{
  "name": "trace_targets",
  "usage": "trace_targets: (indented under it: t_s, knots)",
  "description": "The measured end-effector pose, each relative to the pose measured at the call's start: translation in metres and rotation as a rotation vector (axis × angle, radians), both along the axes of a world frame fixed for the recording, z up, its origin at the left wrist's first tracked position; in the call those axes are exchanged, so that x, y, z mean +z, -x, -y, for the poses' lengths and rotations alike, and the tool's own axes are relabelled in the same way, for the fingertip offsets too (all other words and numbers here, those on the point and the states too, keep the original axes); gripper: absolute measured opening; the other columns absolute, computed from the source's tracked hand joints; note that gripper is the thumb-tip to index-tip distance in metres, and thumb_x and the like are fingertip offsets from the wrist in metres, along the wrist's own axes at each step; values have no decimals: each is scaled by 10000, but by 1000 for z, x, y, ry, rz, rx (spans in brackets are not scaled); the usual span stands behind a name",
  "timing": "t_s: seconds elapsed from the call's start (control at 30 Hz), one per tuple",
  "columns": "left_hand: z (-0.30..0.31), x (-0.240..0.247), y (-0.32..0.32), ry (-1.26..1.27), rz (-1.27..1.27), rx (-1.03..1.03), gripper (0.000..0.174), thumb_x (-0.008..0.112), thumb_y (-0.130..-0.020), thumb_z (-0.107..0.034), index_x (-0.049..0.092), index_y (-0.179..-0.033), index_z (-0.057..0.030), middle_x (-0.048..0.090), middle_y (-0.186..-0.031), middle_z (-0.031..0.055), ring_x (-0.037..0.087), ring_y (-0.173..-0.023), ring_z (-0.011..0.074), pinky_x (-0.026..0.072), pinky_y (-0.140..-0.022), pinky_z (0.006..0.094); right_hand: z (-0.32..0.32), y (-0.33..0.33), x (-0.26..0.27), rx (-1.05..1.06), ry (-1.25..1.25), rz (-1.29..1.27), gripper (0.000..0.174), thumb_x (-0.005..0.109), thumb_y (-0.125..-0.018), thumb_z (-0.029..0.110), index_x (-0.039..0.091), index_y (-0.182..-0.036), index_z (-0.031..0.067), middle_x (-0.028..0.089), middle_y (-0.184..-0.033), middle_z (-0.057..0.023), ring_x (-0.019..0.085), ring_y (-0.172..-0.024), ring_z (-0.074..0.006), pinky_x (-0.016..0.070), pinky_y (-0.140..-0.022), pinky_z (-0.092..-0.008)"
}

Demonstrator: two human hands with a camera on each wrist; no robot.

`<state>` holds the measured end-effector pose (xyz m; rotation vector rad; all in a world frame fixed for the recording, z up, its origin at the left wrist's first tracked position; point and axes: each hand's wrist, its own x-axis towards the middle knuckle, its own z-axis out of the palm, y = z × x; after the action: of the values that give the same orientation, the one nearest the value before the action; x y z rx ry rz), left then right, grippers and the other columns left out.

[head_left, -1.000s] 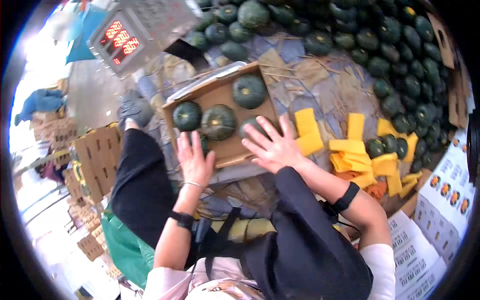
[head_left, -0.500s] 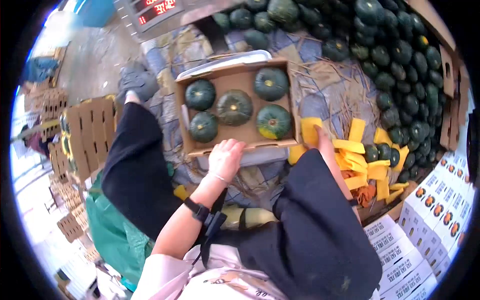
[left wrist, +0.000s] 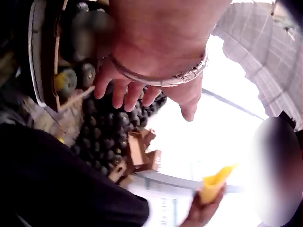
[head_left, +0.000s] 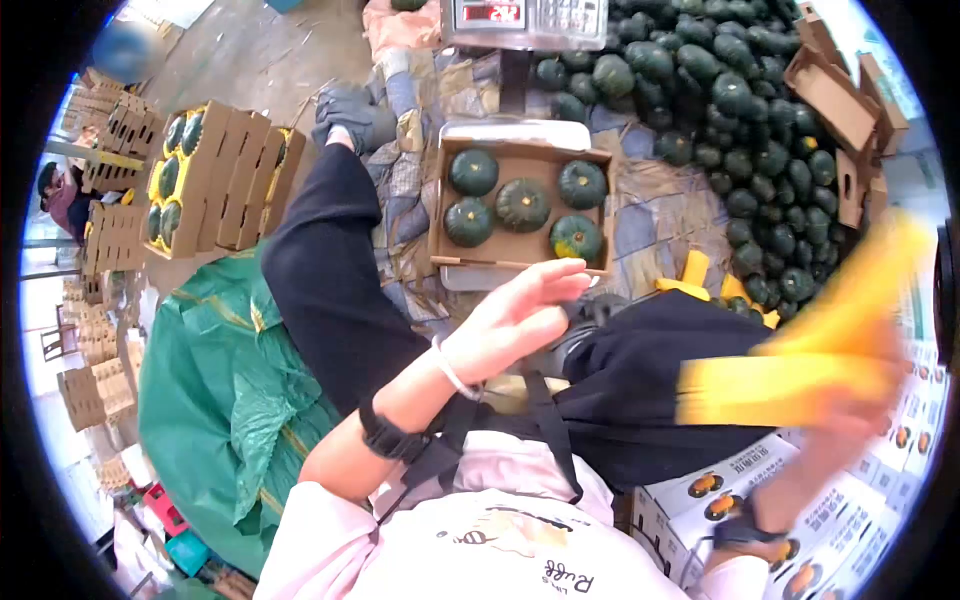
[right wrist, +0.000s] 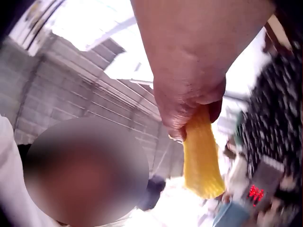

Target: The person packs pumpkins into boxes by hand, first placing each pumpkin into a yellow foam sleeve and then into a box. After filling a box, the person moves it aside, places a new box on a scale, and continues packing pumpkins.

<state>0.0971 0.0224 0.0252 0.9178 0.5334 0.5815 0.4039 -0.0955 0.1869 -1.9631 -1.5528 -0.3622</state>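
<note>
In the head view an open cardboard box [head_left: 520, 262] holds several dark green squashes, one of them [head_left: 576, 237] with a yellow patch. The left hand [head_left: 510, 318] hovers over the near side of the box, palm turned inward, fingers extended, holding nothing. Off to the right, the right hand [head_left: 862, 405], blurred, grips yellow foam strips [head_left: 770, 390]. In the right wrist view the right hand [right wrist: 191, 99] has its fingers curled round the yellow foam [right wrist: 202, 156]. The left wrist view shows the left hand [left wrist: 151, 61] with fingers spread and empty.
A scale with a red display [head_left: 495, 14] stands beyond the box. Piled squashes [head_left: 735, 150] fill the back right. More yellow foam [head_left: 690, 275] lies right of the box, printed white cartons [head_left: 725, 480] near the right, and a green sheet [head_left: 215, 390] at left.
The right hand has picked up yellow foam and swung up to the right. The left hand has lifted off the box's near edge. The head view has shifted, and all squashes remain in the box.
</note>
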Motion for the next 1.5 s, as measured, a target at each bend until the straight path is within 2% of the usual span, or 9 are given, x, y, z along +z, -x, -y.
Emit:
trace_targets:
  t_s: [0.1, 0.3, 0.57, 0.8, 0.9, 1.03, 1.17, 1.3, 1.5]
  knots:
    - [17, 25, 20, -36, 145, 21, 642, 619, -909, -241, 302, -1438, -64, 478, -1332, 91, 466, -1225, 204, 360, -1032, 336, -30, 137, -82, 552, 403, -811, 385, 779, -704, 112, 612, -1044, 47, 591, -999, -83, 582, -941, -239, 484, -837, -340]
    - [47, 1, 85, -623, -734, 177, 391, 634, -826, -56, 574, -1212, -50, 608, -1068, 162, 618, -963, 289, 500, -809, 322, -38, 196, -154, 588, 388, -732, 504, 719, -760, 106, 534, -1226, 54, 454, -1365, -159, 498, -1193, -311, 419, -981, -373]
    - [64, -18, 77, 225, -244, 236, 297, 573, -941, -145, 531, -1184, 19, 619, -1012, 27, 589, -892, 90, 499, -776, 244, -58, 208, -156, 636, 80, -370, 177, 697, -766, 32, 631, -929, 11, 627, -891, -132, 612, -823, -304, 503, -746, -354]
    - [50, -24, 103, 500, 23, 295, 312, 548, -947, -125, 555, -1197, 62, 659, -1064, 131, 644, -966, 176, 522, -855, 310, -49, 183, -151, 604, 932, -1749, 301, 697, -840, 139, 608, -1075, -27, 661, -998, -38, 613, -892, -100, 498, -810, -262]
    - [41, -18, 88, 278, 182, 150, 638, 655, -850, -62, 339, -1400, 5, 550, -1243, 127, 572, -1090, 170, 474, -921, 296, -52, 201, -168, 678, 756, -1937, 338, 734, -805, 123, 606, -1085, -18, 657, -995, -31, 611, -873, -96, 498, -802, -259]
    - [18, -10, 86, -606, -1002, 313, 431, 607, -684, 105, 574, -1094, -22, 559, -991, 94, 580, -914, 178, 472, -773, 270, -72, 192, -200, 347, 522, -1222, 214, 622, -719, -55, 446, -757, 60, 623, -894, -45, 581, -832, -90, 485, -704, -231]
    - [10, -25, 89, -1028, -991, 527, 417, 564, -653, 112, 636, -1043, -17, 577, -985, 112, 585, -892, 226, 463, -830, 290, -74, 190, -176, 670, 769, -2175, 262, 644, -742, -70, 481, -888, 74, 637, -996, -64, 609, -854, -100, 527, -757, -272]
    - [13, -14, 106, 514, 581, 108, 679, 620, -916, -284, 292, -1418, 36, 615, -1016, 96, 605, -890, 142, 477, -806, 252, -56, 194, -188, 889, 993, -2016, 384, 725, -768, 67, 538, -1102, 36, 641, -1005, -20, 632, -856, -105, 526, -779, -276]
    - [-9, -57, 95, 321, -193, 226, 285, 573, -940, -154, 564, -1139, 50, 637, -954, 51, 595, -828, 90, 508, -743, 255, -151, 185, -197, 581, 584, -2026, 162, 563, -899, 188, 553, -912, 27, 633, -876, -66, 633, -812, -158, 524, -741, -302]
